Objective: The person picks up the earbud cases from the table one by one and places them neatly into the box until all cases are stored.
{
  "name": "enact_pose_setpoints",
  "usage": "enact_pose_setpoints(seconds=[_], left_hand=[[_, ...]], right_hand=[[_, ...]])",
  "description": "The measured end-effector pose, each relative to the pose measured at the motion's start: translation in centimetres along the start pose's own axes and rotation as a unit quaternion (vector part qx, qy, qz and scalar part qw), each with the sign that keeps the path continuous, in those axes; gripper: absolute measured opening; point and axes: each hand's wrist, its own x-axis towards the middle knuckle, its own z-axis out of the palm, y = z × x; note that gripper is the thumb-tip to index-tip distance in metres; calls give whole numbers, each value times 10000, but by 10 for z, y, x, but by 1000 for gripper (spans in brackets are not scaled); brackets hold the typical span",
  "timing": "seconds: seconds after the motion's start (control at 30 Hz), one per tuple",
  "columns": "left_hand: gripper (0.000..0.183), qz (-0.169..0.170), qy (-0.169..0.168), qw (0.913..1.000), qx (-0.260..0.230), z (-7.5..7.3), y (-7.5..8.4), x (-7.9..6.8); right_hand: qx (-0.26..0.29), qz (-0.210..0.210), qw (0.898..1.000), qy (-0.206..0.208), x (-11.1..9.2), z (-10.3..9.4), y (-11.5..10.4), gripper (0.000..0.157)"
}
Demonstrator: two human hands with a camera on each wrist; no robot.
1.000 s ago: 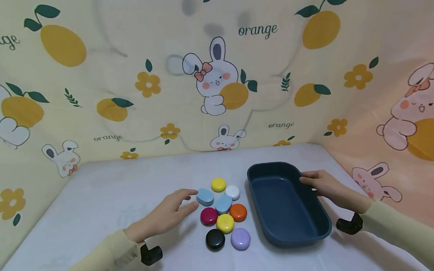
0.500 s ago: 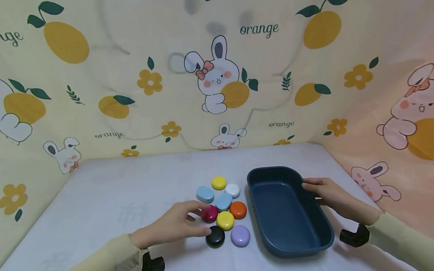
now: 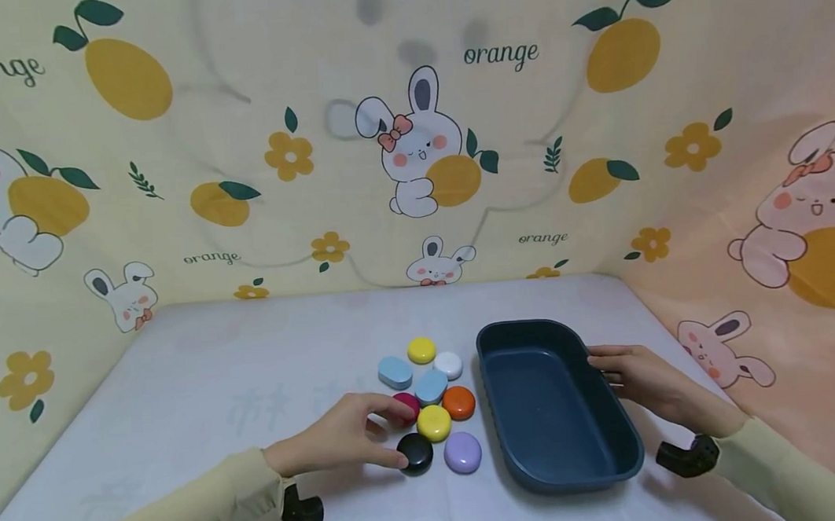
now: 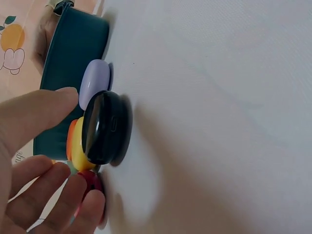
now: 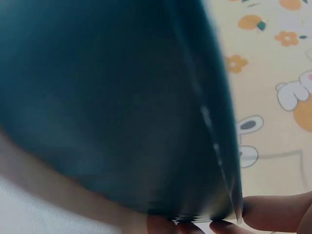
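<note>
My left hand (image 3: 341,434) reaches in from the left, thumb and fingers spread apart. Its thumb tip overlaps the left edge of a glossy black disc (image 3: 415,454); the forefinger lies over a crimson disc (image 3: 407,406). A small slot shows in the side of the black disc (image 4: 105,129) in the left wrist view. There, the thumb is beside the disc and the fingers curve loosely near the crimson one. My right hand (image 3: 658,382) pinches the right rim of a dark blue tub (image 3: 553,411), thumb and fingers either side of the edge in the right wrist view.
Several more glossy pieces lie grouped left of the tub: a purple disc (image 3: 463,452), yellow discs (image 3: 435,423), an orange disc (image 3: 458,402), pale blue ovals (image 3: 395,372) and a white disc (image 3: 448,365). A patterned cloth (image 3: 302,219) rises behind the white table (image 3: 239,364).
My left hand has moved from beside the rear blue oval toward me, to the black and crimson discs. The tub and my right hand have shifted slightly nearer.
</note>
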Motion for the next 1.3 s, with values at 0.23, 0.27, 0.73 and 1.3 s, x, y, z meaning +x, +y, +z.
enact_pose_setpoints(seconds=[0.23,0.27,0.73,1.3], left_hand=[[49,-40,-64,9999,-101,6,-3,3],[49,-47,-73,9999,-95,7,-4,3],[48,-54,-56,9999,-92,11,-5,7],[46,-398,-24,9986,-335,14,-6,5]], right_hand=[[234,132,9996,-2,-2,-1,4,59],[251,142,9996,0,-2,-1,4,59],[341,121,9993,-39,-1,-3,4,64],[473,129,9988,-39,-1,-5,5,64]])
